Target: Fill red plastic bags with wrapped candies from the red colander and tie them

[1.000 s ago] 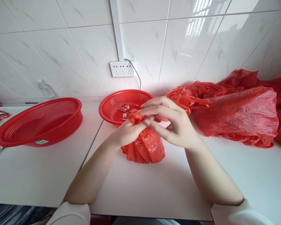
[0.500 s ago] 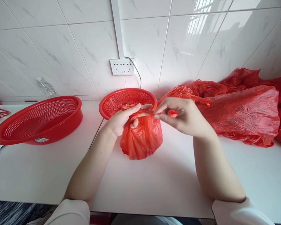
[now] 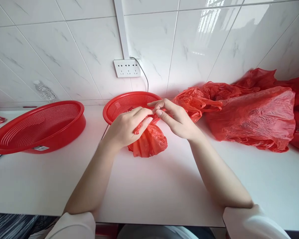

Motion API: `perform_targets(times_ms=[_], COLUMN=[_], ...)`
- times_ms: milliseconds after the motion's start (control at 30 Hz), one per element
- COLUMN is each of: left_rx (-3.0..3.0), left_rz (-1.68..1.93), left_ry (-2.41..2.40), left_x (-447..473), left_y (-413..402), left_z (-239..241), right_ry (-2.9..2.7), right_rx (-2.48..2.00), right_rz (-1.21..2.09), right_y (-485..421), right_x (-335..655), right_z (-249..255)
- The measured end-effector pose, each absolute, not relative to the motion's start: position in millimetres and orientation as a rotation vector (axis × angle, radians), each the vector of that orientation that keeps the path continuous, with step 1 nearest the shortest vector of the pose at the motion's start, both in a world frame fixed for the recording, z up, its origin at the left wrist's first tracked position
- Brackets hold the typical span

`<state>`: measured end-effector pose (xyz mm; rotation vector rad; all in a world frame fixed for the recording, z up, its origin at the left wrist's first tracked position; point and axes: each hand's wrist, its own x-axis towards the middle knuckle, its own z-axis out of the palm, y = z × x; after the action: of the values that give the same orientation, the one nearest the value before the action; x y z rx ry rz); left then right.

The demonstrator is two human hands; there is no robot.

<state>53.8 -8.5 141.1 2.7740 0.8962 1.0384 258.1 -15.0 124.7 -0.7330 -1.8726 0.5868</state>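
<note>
A small red plastic bag [image 3: 150,142] stands on the white table [image 3: 151,189] in front of me, bulging with something hidden inside. My left hand [image 3: 126,127] is closed round its gathered top. My right hand [image 3: 176,119] pinches the bag's handles between thumb and fingers, right against the left fingertips. Just behind both hands sits a small red mesh basket [image 3: 119,106].
A larger red mesh basket [image 3: 40,127] sits at the left. A heap of red plastic bags [image 3: 249,113] fills the right back of the table. A wall socket [image 3: 127,68] with a cable and a clear bottle [image 3: 43,91] are by the tiled wall.
Both hands have come closer together and lower over the bag's top. The bag looks squatter and sits nearer the small basket.
</note>
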Motion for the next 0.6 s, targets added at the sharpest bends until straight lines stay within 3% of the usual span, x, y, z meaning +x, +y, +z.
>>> perform_targets(times_ms=[167,367,600], left_rx=[2.709,2.586,2.464], left_rz=[1.326,1.270,1.078], left_ry=[0.552,0.493,1.130], left_x=[58,70,58], left_y=[10,11,5], left_z=[125,117,132], right_ry=[-1.733,-1.745,-1.638], right_rx=[-0.645,-0.641,-0.873], right_rz=[0.763,0.861,0.536], right_y=[-3,1,-4], right_x=[253,257,273], right_z=[112,109,121])
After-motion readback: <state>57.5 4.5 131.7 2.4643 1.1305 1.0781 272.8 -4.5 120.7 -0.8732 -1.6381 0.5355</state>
